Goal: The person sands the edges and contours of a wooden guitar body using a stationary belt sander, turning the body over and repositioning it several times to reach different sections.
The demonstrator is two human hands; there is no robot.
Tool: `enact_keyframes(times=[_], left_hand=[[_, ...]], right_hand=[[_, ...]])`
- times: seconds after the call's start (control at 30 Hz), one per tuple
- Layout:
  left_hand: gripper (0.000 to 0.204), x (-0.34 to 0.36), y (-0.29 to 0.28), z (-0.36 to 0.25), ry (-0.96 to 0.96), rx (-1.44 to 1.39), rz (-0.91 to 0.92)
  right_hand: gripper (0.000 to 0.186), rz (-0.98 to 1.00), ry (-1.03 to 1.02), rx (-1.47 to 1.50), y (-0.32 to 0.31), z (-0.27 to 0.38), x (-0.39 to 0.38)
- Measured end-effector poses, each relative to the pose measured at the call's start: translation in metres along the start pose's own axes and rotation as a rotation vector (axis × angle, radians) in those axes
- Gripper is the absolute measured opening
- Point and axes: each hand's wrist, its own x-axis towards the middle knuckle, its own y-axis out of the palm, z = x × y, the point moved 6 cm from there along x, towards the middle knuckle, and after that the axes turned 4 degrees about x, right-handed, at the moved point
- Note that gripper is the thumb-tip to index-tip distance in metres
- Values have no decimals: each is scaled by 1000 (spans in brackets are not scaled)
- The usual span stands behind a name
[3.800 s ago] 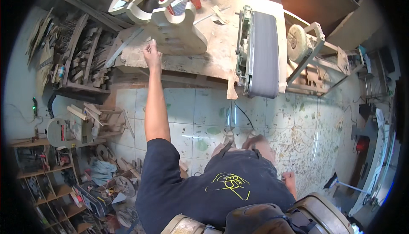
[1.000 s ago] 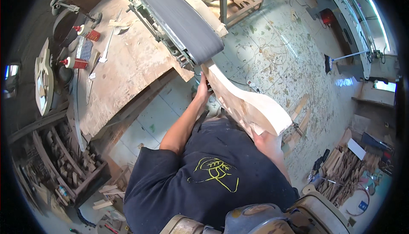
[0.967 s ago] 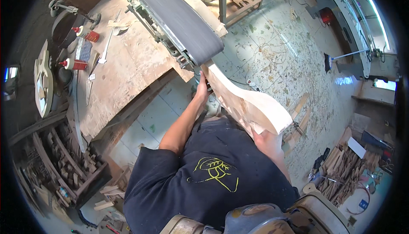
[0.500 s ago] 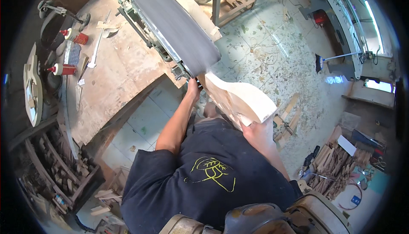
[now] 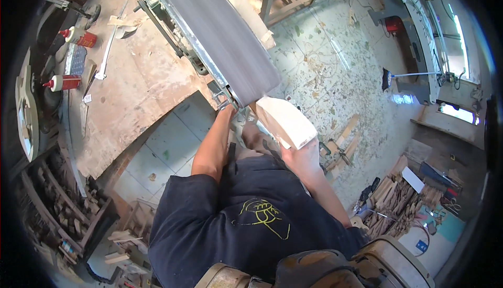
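Note:
My right hand [image 5: 297, 156] grips the near end of a pale, curved wooden workpiece [image 5: 286, 122], whose far end meets the lower end of a grey-belted sander [image 5: 217, 34]. The workpiece's far part is hidden at the belt. My left hand [image 5: 226, 111] reaches beneath that same end of the machine, its fingers hidden from view. The sander lies on a dusty wooden workbench [image 5: 123, 125], overhanging its front corner.
Red-capped glue bottles [image 5: 83, 37], a metal straightedge and a pale guitar body [image 5: 25, 110] are at the left. A scrap crate [image 5: 50, 207] stands lower left, a stacked wood pile [image 5: 385, 209] lower right. A broom [image 5: 416, 74] and machinery are at the right.
The workpiece has gone farther toward and under the belt's end, showing less of itself. Both hands have shifted left, the right one also upward, and the sander looks larger in view.

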Motion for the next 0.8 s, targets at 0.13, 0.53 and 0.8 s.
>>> enact_keyframes(times=[0.13, 0.53, 0.8], left_hand=[[67, 3, -4, 8, -54, -24, -8], [67, -8, 5, 54, -213, -95, -7], [67, 6, 14, 85, -288, -130, -5]], right_hand=[[58, 107, 119, 78, 2, 7, 1], [28, 311, 339, -138, 18, -8, 6], [29, 313, 296, -235, 27, -24, 8]])
